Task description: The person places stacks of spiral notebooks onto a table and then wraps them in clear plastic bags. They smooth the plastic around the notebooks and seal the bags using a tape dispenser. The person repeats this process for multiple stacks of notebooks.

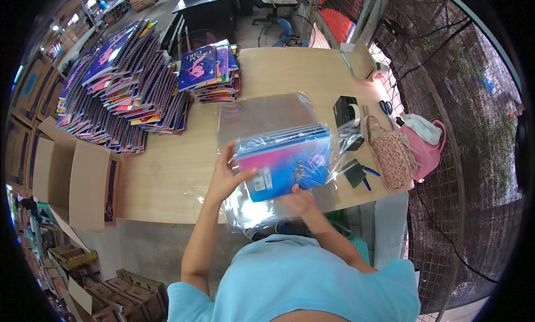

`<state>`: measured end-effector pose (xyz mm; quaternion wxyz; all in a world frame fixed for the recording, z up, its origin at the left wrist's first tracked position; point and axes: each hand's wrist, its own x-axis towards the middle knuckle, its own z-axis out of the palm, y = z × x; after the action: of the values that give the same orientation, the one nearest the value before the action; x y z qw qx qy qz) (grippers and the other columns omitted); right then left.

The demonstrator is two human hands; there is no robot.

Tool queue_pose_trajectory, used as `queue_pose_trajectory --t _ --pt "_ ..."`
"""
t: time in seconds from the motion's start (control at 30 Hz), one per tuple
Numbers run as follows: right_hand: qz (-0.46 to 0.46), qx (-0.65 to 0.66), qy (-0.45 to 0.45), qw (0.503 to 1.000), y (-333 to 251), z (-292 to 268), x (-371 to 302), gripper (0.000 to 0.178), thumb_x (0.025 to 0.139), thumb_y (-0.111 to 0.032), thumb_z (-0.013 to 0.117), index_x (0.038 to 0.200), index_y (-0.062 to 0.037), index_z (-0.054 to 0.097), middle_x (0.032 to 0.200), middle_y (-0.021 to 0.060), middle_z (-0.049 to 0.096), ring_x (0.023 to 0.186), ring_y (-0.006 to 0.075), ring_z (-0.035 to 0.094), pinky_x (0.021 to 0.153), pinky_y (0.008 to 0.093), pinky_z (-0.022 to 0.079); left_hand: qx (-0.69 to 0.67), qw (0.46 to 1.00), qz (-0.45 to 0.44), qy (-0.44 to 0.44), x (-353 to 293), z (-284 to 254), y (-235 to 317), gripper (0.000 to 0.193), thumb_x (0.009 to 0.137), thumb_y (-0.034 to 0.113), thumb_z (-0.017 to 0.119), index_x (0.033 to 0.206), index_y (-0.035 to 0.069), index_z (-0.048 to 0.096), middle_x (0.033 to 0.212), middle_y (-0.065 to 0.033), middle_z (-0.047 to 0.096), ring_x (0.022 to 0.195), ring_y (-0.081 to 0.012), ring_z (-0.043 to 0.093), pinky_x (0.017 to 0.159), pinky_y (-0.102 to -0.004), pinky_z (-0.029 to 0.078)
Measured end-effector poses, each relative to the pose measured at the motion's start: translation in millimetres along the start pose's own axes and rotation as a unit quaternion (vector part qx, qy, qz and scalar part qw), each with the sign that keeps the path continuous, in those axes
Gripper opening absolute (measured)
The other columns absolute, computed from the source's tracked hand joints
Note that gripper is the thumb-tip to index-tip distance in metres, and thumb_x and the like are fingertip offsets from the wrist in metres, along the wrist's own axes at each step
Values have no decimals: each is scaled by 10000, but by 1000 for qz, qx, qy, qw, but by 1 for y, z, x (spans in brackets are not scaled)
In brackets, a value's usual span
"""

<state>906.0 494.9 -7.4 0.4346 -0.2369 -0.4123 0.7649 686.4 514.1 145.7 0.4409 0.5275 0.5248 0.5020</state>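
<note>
The bundle of notebooks [285, 166] is between the two hands, raised at a slant over the near part of the table [167, 180], its blue and pink cover facing the person. The left hand [227, 174] grips its left edge, the thumb lying across the cover and the other fingers curled round the side. The right hand [299, 201] is below the bundle, right of its middle, with the thumb against the cover near the lower edge; blur hides the other fingers, so I cannot tell whether it grips or just supports. Clear plastic [339, 155] surrounds the bundle, its crinkled loose part sticking out past the right side. Under and behind the bundle, flat clear bags [267, 111] lie on the table. A tape dispenser [348, 117] stands just beyond the loose plastic, to the right. Tall piles of notebooks [128, 88] stand well apart, toward the far left.
</note>
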Motion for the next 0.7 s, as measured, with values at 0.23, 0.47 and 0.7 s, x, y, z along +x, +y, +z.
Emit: queue_pose_trajectory --t 0.23,0.47,0.7 --pt "35 -317 117 941 -55 -18 22 900 601 -215 881 1317 -7 376 1171 91 572 1096 247 563 951 362 457 -64 997 2 -34 -25 15 -76 1222 549 232 888 1474 87 102 1456 -174 286 1351 -299 289 1110 -388 263" --pt "-219 -540 -15 813 -172 35 13 1092 487 -375 895 1396 -100 356 1504 166 179 1397 361 141 1105 521 215 370 875 307 -62 -17 -46 15 875 572 339 837 1343 176 457 1442 -175 308 1387 -367 187 1106 -546 188" --pt "-198 -824 -184 497 -230 122 18 258 654 -279 749 872 -176 657 1499 94 256 1402 401 119 1035 704 124 407 818 338 -227 20 -47 131 447 610 309 805 992 128 661 1323 -111 457 1254 -370 393 1027 -486 355"
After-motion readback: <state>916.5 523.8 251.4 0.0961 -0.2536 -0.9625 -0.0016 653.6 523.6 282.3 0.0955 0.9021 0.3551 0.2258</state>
